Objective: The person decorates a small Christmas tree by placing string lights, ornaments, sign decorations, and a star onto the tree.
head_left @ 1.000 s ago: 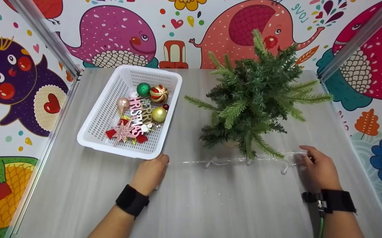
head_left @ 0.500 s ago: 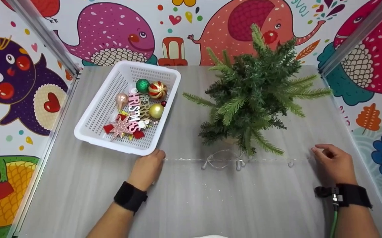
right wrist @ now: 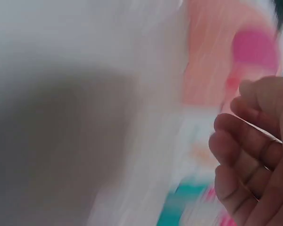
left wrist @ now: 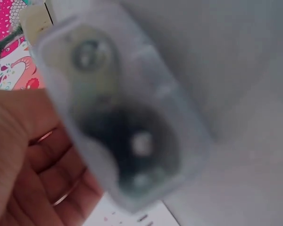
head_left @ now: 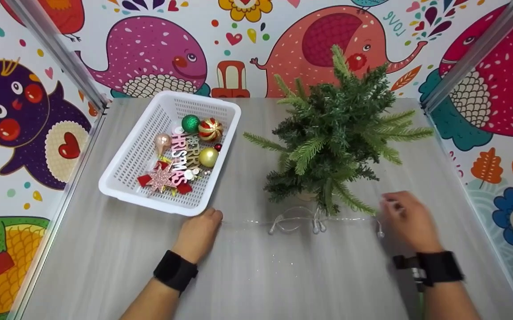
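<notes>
A clear string of fairy lights [head_left: 316, 226] with small drop-shaped bulbs runs across the table between my hands, its middle part looped in front of the tree. My left hand [head_left: 200, 233] is beside the basket's near corner and holds a small translucent battery case [left wrist: 122, 117], blurred in the left wrist view. To the right of the tree, my right hand [head_left: 411, 220] pinches the string between thumb and forefinger, a bulb hanging just beside the fingertips. In the right wrist view the other fingers are loosely curled. A small artificial Christmas tree [head_left: 336, 129] stands behind the string.
Left of the tree sits a white plastic basket [head_left: 149, 203] with several ornaments: a green ball [head_left: 190, 123], a striped ball [head_left: 210, 129], a yellow ball [head_left: 208, 157], a pink star [head_left: 162, 177] and a pink lettered sign [head_left: 179, 158]. Patterned panels [head_left: 238, 44] enclose the table.
My right hand has moved out to the right, drawing the string straight, then back left toward the tree. The left hand has stayed by the basket. The string's middle now lies looped.
</notes>
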A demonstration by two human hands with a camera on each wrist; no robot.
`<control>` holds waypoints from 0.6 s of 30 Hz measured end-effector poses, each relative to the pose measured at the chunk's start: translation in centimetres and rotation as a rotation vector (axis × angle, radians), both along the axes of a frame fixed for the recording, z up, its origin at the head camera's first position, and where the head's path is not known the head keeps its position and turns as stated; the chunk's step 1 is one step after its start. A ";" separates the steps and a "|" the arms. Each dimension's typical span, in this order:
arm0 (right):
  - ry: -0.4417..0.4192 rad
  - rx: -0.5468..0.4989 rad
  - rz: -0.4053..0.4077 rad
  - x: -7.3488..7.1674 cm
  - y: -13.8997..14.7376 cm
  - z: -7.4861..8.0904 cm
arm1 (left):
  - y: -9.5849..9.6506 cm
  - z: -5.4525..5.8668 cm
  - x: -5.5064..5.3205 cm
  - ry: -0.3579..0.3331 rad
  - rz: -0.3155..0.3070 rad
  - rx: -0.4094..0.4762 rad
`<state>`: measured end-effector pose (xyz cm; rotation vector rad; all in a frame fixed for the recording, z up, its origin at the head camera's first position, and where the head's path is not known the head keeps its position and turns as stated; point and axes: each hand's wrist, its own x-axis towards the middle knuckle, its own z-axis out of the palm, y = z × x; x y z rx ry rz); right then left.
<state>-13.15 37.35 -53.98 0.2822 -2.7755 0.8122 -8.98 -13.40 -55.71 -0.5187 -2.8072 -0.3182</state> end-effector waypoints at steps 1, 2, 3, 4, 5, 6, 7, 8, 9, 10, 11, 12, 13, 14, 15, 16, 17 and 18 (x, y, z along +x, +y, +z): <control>0.024 -0.001 0.062 0.0 -1.6 0.1 | 0.1 0.0 0.0 0.005 -0.002 -0.013; 0.020 0.000 0.121 0.1 -3.3 0.2 | 0.3 0.0 -0.1 0.006 -0.005 -0.024; -0.021 0.011 0.161 0.2 -4.8 0.3 | 0.5 0.0 -0.1 0.007 -0.010 -0.034; -0.060 0.044 0.199 0.3 -6.3 0.4 | 0.6 0.1 -0.2 0.004 -0.017 -0.037; -0.101 0.074 0.227 0.3 -7.6 0.4 | 0.8 0.1 -0.2 -0.002 -0.025 -0.039; -0.121 0.100 0.243 0.2 -8.8 0.2 | 0.9 0.1 -0.3 -0.011 -0.036 -0.036; -0.132 0.121 0.256 0.1 -9.7 0.0 | 1.1 0.2 -0.4 -0.022 -0.047 -0.035; -0.125 0.141 0.276 0.0 -10.5 -0.4 | 1.3 0.2 -0.6 -0.039 -0.058 -0.032; -0.107 0.157 0.287 -0.1 -11.0 -0.7 | 1.4 0.2 -0.7 -0.057 -0.067 -0.028; -0.072 0.162 0.302 -0.4 -11.4 -1.1 | 1.5 0.2 -0.8 -0.079 -0.073 -0.024; -0.032 0.147 0.315 -0.6 -11.7 -1.5 | 1.5 0.3 -0.9 -0.101 -0.078 -0.019; 0.008 0.141 0.322 -0.7 -11.8 -1.8 | 1.5 0.3 -1.0 -0.122 -0.081 -0.014; 0.050 0.141 0.333 -0.8 -11.7 -2.1 | 1.4 0.3 -1.0 -0.143 -0.082 -0.012; 0.079 0.135 0.341 -0.8 -11.6 -2.3 | 1.2 0.3 -1.0 -0.162 -0.084 -0.007; 0.103 0.146 0.343 -0.7 -11.3 -2.4 | 1.0 0.3 -1.0 -0.177 -0.085 0.005; 0.120 0.156 0.341 -0.6 -10.9 -2.6 | 0.9 0.2 -1.1 -0.192 -0.089 0.021; 0.131 0.171 0.333 -0.4 -10.3 -2.7 | 0.7 0.1 -1.1 -0.205 -0.092 0.042; 0.125 0.183 0.319 -0.2 -9.7 -2.6 | 0.5 0.0 -1.1 -0.215 -0.094 0.063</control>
